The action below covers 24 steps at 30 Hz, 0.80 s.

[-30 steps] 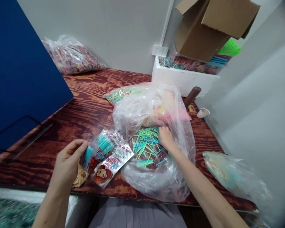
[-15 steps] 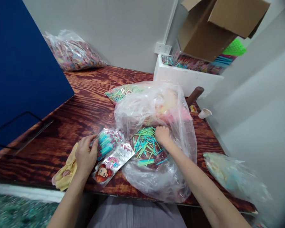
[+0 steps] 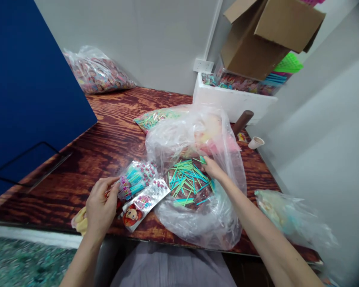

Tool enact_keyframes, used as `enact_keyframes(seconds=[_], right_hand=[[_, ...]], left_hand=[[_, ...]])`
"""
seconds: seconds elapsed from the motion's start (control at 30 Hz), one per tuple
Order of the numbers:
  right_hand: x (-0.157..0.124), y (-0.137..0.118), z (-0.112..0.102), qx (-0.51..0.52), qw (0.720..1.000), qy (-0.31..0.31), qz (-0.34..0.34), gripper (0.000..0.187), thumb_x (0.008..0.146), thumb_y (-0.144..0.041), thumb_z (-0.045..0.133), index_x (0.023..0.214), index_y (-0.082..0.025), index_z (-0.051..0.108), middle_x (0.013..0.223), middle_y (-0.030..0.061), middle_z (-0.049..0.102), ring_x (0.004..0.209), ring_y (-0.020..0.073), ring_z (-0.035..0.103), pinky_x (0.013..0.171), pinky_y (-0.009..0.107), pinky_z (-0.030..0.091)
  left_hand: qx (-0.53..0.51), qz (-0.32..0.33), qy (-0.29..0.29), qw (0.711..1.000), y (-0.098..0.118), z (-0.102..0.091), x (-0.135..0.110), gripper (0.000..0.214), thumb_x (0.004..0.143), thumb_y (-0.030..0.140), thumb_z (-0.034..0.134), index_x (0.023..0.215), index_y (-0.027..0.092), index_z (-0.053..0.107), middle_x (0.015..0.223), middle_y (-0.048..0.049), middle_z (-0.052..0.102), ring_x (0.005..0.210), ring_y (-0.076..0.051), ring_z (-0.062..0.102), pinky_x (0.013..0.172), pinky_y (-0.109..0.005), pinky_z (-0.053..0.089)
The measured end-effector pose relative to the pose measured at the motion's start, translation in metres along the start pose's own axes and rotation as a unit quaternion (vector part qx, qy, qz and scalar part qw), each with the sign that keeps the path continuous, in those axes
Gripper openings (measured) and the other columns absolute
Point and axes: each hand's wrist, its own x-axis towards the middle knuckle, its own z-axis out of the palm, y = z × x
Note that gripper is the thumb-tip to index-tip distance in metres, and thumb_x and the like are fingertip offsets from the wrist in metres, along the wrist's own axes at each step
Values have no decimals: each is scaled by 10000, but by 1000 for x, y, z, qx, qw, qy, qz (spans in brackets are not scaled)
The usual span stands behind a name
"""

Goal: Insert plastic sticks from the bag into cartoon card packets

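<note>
Pinching green sticks (image 3: 202, 160) is the right hand (image 3: 213, 168), while the left hand (image 3: 101, 202) grips a stick-filled packet (image 3: 136, 180).

Stick pile (image 3: 185, 178): lt grn + blue mix. Silver packet (image 3: 148, 202) L of pile: red-haired cartoon, pink/blue print. Table (image 3: 116, 135) under pile: dk red-brown, streaky woodgrain. Panel (image 3: 32, 87) far L of pile: solid blue. Low box (image 3: 224, 103) behind-R of pile: white. Carton (image 3: 245, 50) behind-R of pile, higher: brown.
</note>
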Motion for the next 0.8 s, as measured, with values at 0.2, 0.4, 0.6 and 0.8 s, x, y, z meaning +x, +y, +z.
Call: enact_keyframes(seconds=[0.2,0.4,0.6,0.8], right_hand=[[-47,0,13,248,968,20,-18,230,801,-394,513,928,-202,524,685,-8,616,654,178,637,647,301,510],[-102,8,59,558,830,0,12,363,693,-456,765,882,-205,582,736,-2,638,699,170,626,702,310,504],[-114,6,81,504,863,-29,12,327,785,-498,685,930,-225,578,740,-22,627,603,153,561,544,274,471],[-118,5,87,385,914,5,-127,232,885,-410,549,975,-214,634,916,21,673,901,217,619,867,380,502]], left_hand=[[-29,-2,-10,1000,18,0,-6,200,927,347,532,1016,224,662,1045,-50,658,1023,-231,608,960,-358,438],[-94,-24,-60,993,50,25,-20,228,918,374,548,1023,218,677,1068,-60,681,1054,-238,615,975,-373,447],[-309,-128,-208,919,117,107,-47,478,931,411,544,1376,240,517,1427,-112,557,1306,-252,526,1083,-415,416],[-300,-28,-303,904,151,150,-59,429,942,364,509,1349,240,571,1417,-108,576,1334,-267,503,1164,-497,323]])
